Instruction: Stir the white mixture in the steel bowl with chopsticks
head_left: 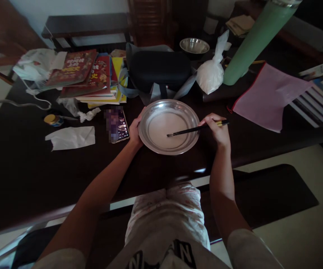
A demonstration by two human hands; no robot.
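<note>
A shallow stainless steel basin [191, 112] holds a smooth whitish mixture [161, 129]. My left hand [135, 129] is closed on the basin's left rim. Black chopsticks with gold ends [186, 130] are gripped in my right hand [217, 129], over the right side of the basin. Their tips slant down into the mixture near its middle. Just left of my left hand lies a phone [121, 125] with its screen lit, partly blurred out.
Behind the basin stand a black case [160, 69], a tied bag of white powder [210, 74] and a tall green bottle [258, 43]. Books [85, 76], a tissue [71, 138] and a small jar [52, 119] lie left. A pink pouch [268, 95] is right; another metal bowl [194, 45] sits behind.
</note>
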